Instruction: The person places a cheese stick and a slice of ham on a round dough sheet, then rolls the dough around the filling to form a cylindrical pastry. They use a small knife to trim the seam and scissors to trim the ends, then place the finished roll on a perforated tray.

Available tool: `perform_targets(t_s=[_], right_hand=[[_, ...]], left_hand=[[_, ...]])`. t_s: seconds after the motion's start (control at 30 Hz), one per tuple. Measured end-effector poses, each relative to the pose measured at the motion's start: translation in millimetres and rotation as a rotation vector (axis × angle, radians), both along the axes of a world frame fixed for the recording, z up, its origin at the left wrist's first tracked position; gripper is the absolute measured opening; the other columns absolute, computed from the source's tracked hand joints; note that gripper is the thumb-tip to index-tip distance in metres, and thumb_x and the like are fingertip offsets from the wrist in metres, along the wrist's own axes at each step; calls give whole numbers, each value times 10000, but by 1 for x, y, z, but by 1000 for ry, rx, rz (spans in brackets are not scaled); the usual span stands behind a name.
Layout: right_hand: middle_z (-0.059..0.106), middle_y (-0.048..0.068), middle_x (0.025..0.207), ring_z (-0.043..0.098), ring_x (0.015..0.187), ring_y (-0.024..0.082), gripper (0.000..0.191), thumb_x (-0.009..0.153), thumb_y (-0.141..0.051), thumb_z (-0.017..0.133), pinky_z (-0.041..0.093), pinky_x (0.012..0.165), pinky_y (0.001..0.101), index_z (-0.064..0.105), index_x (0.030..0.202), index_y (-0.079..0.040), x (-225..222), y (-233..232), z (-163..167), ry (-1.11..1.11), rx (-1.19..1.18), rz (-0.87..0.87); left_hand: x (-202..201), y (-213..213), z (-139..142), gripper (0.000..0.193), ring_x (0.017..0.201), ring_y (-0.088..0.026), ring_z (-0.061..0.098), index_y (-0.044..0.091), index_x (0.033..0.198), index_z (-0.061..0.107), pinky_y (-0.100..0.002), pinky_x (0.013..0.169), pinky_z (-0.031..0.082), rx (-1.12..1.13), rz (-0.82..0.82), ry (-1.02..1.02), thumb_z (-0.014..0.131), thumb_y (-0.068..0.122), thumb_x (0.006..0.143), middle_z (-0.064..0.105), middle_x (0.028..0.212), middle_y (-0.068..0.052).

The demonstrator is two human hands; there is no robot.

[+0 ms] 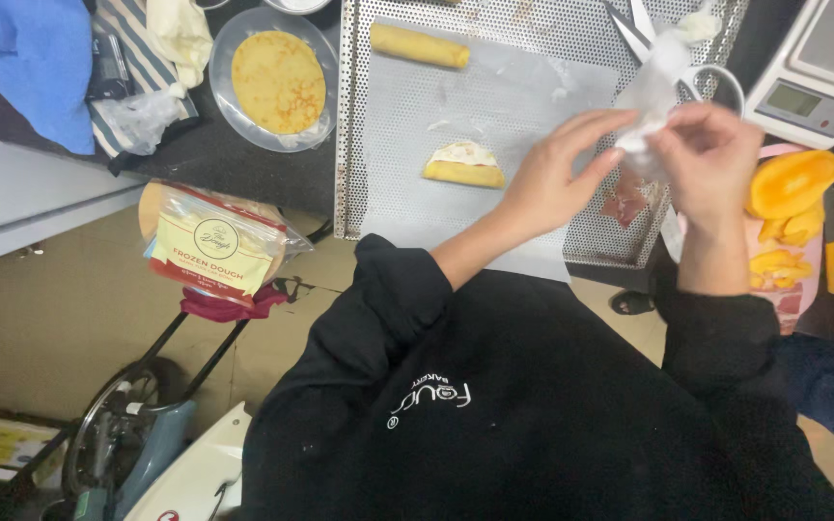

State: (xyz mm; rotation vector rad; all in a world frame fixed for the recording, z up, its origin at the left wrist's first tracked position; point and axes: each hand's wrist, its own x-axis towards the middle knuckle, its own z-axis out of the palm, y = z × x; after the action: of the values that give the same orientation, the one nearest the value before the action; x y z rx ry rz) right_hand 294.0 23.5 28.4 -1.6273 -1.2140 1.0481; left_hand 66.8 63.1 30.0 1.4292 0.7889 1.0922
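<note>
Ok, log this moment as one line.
left hand: on piping bag | right hand: pinching bag | folded crepe: on tray

We record even, moderately bright overhead light on the perforated tray [542, 145], with soft glare off its parchment. Left of the tray the dark counter loses detail; below it the black sleeves go flat. Both hands above the tray's right edge show slight motion blur. Overall focus is soft.
</note>
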Motion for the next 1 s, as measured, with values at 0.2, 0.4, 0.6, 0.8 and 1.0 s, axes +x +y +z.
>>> perform_targets(t_s=[0.2, 0.4, 0.6, 0.8, 1.0], right_hand=[[567, 70, 1268, 575, 1193, 112, 180, 985, -1, 776, 482, 1050, 265, 613, 1055, 30, -61, -26, 15, 151, 219, 93], [613, 96, 1311, 605, 1238, 152, 428, 956, 22, 686, 494, 1105, 301, 597, 1375, 17, -69, -36, 21, 477, -61, 27], [618, 87, 1251, 624, 1088, 118, 320, 928, 76, 716, 513, 937, 284, 640, 1238, 55, -64, -34, 1, 288, -37, 126], [658, 95, 1185, 633, 1084, 137, 127, 1018, 77, 644, 514, 972, 267, 678, 1136, 44, -44, 12, -5, 108, 9, 302], [662, 114, 1172, 681, 946, 259, 243, 928, 40, 690, 535, 825, 334, 760, 1138, -61, -72, 73, 5, -609, 172, 706]], left_hand=[[20, -26, -32, 186, 996, -119, 678, -26, 1137, 643, -284, 886, 574, -580, -158, -426, 704, 18, 967, 714, 1055, -67], [16, -39, -53, 123, 978, -97, 671, -7, 1040, 649, -273, 865, 563, -779, -200, -583, 731, 14, 951, 694, 1041, -59], [3, -36, -57, 143, 924, -141, 670, -33, 1067, 646, -295, 802, 553, -883, -67, -598, 749, 19, 981, 710, 1032, -122], [-60, -47, -41, 317, 1050, -230, 712, -25, 1255, 630, -349, 905, 580, -200, -2, 60, 667, 18, 943, 680, 1189, -109], [-104, -59, -47, 339, 1210, -310, 605, 5, 1226, 614, -421, 1011, 506, 377, 32, 833, 628, 49, 890, 630, 1271, -132]])
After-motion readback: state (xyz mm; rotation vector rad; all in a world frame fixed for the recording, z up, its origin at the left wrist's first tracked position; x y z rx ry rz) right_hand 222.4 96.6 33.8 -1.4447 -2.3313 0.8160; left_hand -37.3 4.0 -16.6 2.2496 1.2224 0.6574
